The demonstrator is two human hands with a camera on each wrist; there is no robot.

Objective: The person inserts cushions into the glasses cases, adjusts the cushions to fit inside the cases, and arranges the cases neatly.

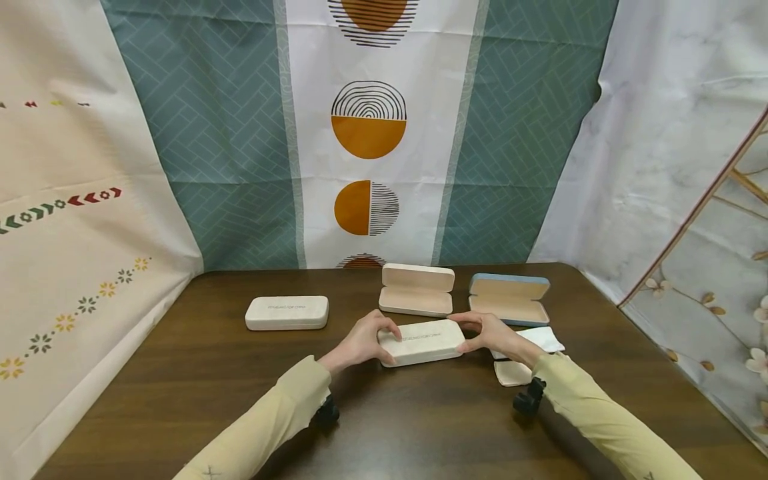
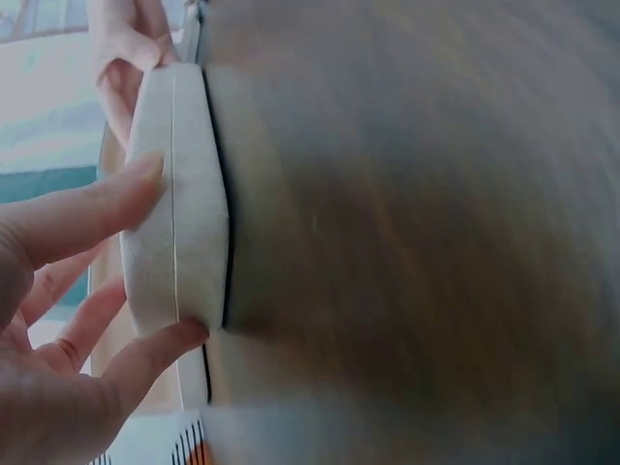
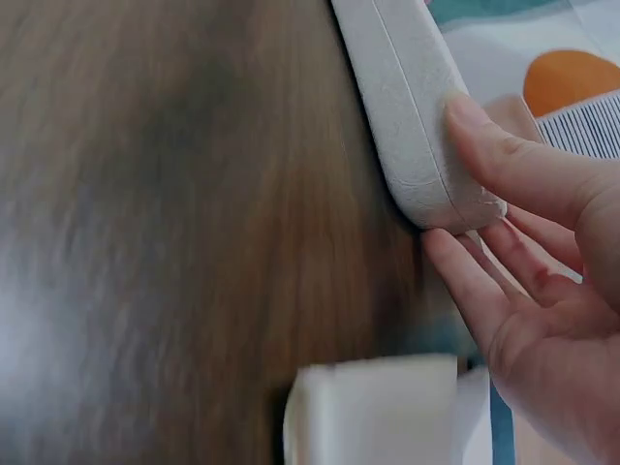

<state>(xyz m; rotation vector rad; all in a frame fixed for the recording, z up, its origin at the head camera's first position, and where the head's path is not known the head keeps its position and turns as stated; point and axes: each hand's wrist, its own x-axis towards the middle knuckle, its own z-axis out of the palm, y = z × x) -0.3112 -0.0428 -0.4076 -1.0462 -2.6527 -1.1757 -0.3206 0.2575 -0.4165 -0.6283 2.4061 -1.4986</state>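
Observation:
A closed white glasses case (image 1: 423,343) with faint lettering on its lid lies on the table in the head view, a hand at each end. My left hand (image 1: 365,341) grips its left end, with the thumb and fingers spread around it. At the right end my right hand (image 1: 491,335) holds the case between thumb and fingers. In the left wrist view the case (image 2: 179,213) shows its seam running along the side. The right wrist view shows the right thumb pressed on the case (image 3: 407,116) near its rounded corner.
Behind stand an open white case (image 1: 418,300) and an open blue case (image 1: 509,308). Another closed white case (image 1: 287,313) lies to the left. White cloths (image 1: 513,373) lie beneath the right forearm, and a patterned curtain (image 1: 240,133) hangs at the back.

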